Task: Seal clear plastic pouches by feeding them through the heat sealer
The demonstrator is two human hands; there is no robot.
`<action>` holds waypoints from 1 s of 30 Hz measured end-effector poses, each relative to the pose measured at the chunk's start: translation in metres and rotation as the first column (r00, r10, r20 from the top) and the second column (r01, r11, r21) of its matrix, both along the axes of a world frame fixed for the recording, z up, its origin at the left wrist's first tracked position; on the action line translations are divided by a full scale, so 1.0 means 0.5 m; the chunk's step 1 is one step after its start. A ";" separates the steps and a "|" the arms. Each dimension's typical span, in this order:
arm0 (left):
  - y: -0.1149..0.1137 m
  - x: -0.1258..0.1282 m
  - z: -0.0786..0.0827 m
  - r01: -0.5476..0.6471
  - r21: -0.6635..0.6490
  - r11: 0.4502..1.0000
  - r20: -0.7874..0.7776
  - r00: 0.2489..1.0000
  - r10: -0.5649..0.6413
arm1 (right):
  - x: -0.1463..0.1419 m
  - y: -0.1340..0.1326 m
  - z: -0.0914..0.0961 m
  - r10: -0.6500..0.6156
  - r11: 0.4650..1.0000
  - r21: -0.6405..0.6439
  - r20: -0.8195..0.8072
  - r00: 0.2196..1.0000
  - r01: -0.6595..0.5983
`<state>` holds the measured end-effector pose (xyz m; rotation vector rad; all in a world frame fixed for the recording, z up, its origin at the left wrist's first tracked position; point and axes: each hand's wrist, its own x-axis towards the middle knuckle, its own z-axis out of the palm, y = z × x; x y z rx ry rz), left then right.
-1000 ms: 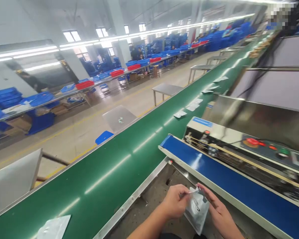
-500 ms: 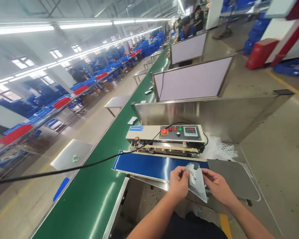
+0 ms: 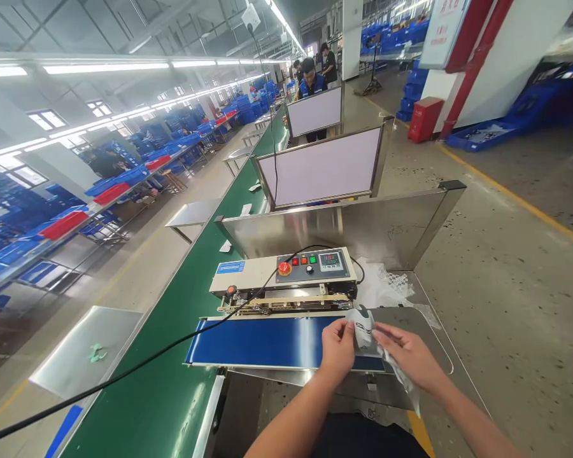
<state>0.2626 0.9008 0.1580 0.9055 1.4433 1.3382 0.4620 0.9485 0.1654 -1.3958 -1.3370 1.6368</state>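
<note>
My left hand and right hand pinch a pouch; toward nine o'clock, the blue belt stretches to its edge.

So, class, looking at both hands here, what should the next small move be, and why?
Probably ease the bag forward, top edge first, toward the machine's right end. The left hand and right hand both pinch the bag by the blue belt's right end, and its top edge points toward the machine.

The pouch is white with black print, the belt blue.
</note>
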 end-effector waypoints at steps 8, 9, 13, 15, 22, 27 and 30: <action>0.045 0.008 -0.070 0.096 -0.257 0.962 0.139 0.988 -0.062 | -0.009 0.030 -0.027 -0.188 0.976 -0.076 0.170 0.967 0.203; 0.053 0.010 -0.074 0.087 -0.318 0.944 0.169 0.985 -0.034 | -0.004 0.038 -0.037 -0.221 0.963 -0.112 0.183 0.958 0.244; 0.093 0.022 -0.068 0.077 -0.532 0.843 0.312 0.944 0.110 | 0.007 0.072 -0.070 -0.290 0.925 -0.186 0.217 0.932 0.332; 0.112 0.023 -0.056 0.077 -0.595 0.800 0.353 0.919 0.174 | 0.007 0.086 -0.076 -0.295 0.915 -0.215 0.225 0.929 0.342; 0.132 -0.008 -0.033 0.118 -0.645 0.755 0.423 0.877 0.225 | -0.001 0.108 -0.050 -0.233 0.905 -0.296 0.262 0.937 0.307; 0.116 -0.030 -0.028 0.084 -0.619 0.781 0.418 0.877 0.238 | -0.041 0.111 -0.034 -0.211 0.925 -0.257 0.269 0.940 0.281; 0.105 -0.051 -0.022 0.018 -0.599 0.801 0.385 0.883 0.268 | -0.075 0.107 -0.032 -0.185 0.941 -0.230 0.270 0.945 0.250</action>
